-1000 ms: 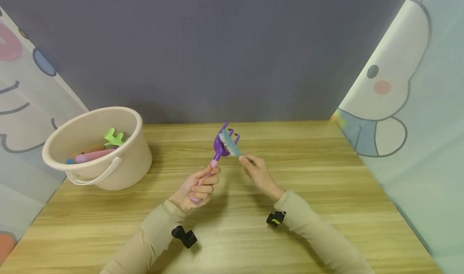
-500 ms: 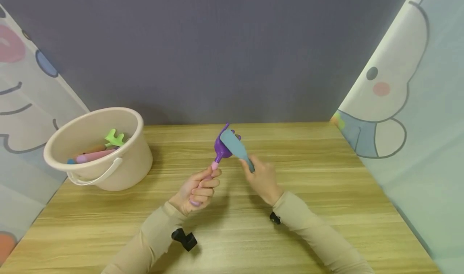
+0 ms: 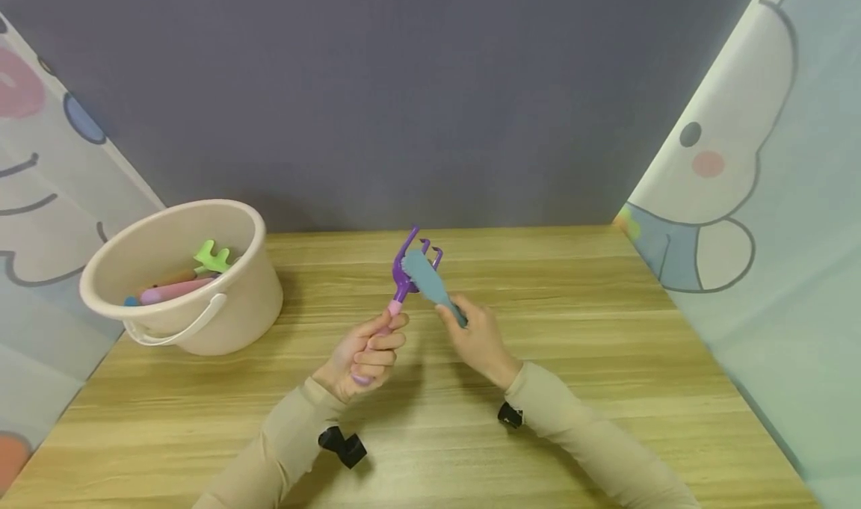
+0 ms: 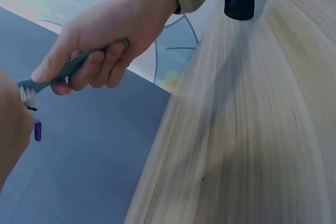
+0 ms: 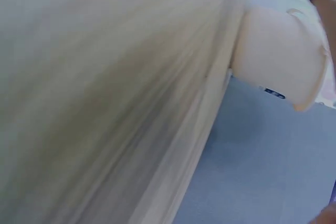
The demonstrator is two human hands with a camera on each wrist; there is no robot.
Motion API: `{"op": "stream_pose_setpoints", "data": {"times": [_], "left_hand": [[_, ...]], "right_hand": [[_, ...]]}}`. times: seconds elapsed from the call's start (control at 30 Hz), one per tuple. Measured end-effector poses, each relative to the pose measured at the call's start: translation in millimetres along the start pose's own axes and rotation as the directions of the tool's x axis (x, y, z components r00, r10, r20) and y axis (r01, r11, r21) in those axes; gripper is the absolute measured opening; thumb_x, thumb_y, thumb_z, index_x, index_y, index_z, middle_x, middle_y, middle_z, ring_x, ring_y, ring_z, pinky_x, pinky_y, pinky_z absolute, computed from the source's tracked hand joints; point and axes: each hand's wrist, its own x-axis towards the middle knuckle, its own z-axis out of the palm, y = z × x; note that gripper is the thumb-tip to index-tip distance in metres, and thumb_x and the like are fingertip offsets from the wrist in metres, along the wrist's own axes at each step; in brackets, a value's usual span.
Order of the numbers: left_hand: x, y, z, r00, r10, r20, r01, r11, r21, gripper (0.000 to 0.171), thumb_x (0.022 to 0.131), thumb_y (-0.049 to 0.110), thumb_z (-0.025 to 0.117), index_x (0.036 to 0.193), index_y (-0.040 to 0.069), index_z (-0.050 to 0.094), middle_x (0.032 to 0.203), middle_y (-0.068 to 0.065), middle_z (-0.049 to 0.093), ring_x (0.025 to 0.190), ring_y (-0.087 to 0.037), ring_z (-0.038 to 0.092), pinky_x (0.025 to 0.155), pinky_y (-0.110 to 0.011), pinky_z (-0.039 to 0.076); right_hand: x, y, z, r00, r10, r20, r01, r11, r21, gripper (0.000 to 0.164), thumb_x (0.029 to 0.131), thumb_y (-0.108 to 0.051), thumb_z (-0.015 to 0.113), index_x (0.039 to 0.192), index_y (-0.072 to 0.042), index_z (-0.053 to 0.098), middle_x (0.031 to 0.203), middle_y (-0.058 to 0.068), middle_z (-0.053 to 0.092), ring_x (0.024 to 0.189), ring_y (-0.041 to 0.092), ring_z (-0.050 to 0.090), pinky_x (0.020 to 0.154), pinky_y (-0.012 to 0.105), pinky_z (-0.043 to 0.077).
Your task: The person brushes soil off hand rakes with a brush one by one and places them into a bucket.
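My left hand grips the pink handle of a toy hand rake, whose purple tines point up and away over the table. From the right, my right hand holds a blue brush by its handle. The brush head lies across the rake's purple head in the head view, its smooth back turned up and most bristles hidden. In the left wrist view the right hand's fingers curl round the teal brush handle, and white bristles show beside a purple tine.
A cream bucket with a white handle stands at the table's left. Inside are a green forked piece, a pink piece and other toys. A grey wall rises behind the wooden table.
The brush has rolled from bristles facing left to back up, and it has slid along the rake's head, latest a little left and down. The left hand has hardly moved.
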Motion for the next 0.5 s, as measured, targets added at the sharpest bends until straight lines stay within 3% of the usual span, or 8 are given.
{"op": "stream_pose_setpoints", "data": {"times": [0.17, 0.27, 0.37, 0.43, 0.5], "left_hand": [[-4.8, 1.3, 0.2, 1.000, 0.018, -0.001, -0.018, 0.999, 0.052, 0.029, 0.101, 0.031, 0.023, 0.096, 0.010, 0.041, 0.062, 0.006, 0.020, 0.043, -0.002, 0.024, 0.035, -0.010, 0.023], [-8.1, 1.4, 1.4, 1.000, 0.021, -0.006, -0.021, 0.997, 0.077, 0.028, 0.101, 0.030, 0.022, 0.097, 0.010, 0.041, 0.062, 0.006, 0.020, 0.043, -0.002, 0.023, 0.035, -0.010, 0.022], [-10.2, 0.9, 2.9, 1.000, 0.016, -0.005, -0.016, 0.997, 0.081, 0.027, 0.101, 0.030, 0.023, 0.099, 0.010, 0.041, 0.063, 0.006, 0.019, 0.043, -0.002, 0.023, 0.035, -0.011, 0.022], [-11.1, 0.4, 4.1, 1.000, 0.014, -0.006, -0.014, 0.997, 0.082, 0.027, 0.101, 0.030, 0.023, 0.099, 0.010, 0.041, 0.063, 0.006, 0.019, 0.043, -0.002, 0.023, 0.035, -0.011, 0.022], [-12.3, -0.3, 5.2, 1.000, 0.013, -0.005, -0.012, 0.996, 0.084, 0.027, 0.101, 0.029, 0.024, 0.099, 0.010, 0.042, 0.063, 0.006, 0.019, 0.043, -0.002, 0.023, 0.035, -0.011, 0.021]], "right_hand": [[3, -1, -9, 0.982, 0.121, 0.146, -0.152, 0.963, 0.222, 0.019, 0.094, -0.012, 0.051, 0.095, 0.004, 0.061, 0.051, -0.006, 0.035, 0.042, 0.001, 0.027, 0.037, 0.018, 0.023], [7, 2, -21, 0.974, 0.089, 0.207, -0.147, 0.947, 0.286, 0.020, 0.094, -0.009, 0.048, 0.092, 0.007, 0.059, 0.051, -0.008, 0.032, 0.043, 0.000, 0.025, 0.037, 0.018, 0.021], [12, 9, -39, 0.994, 0.011, 0.110, -0.037, 0.969, 0.243, 0.021, 0.093, -0.009, 0.049, 0.087, 0.008, 0.059, 0.050, -0.007, 0.034, 0.043, -0.002, 0.025, 0.036, 0.017, 0.022], [16, 13, -52, 0.999, -0.050, -0.013, 0.051, 0.991, 0.126, 0.025, 0.093, -0.014, 0.050, 0.084, 0.007, 0.060, 0.050, -0.004, 0.038, 0.043, -0.003, 0.028, 0.036, 0.017, 0.025], [19, 17, -62, 0.989, -0.113, -0.096, 0.108, 0.993, -0.050, 0.037, 0.095, -0.028, 0.050, 0.082, 0.005, 0.061, 0.051, -0.001, 0.044, 0.042, -0.003, 0.029, 0.036, 0.015, 0.026]]}}
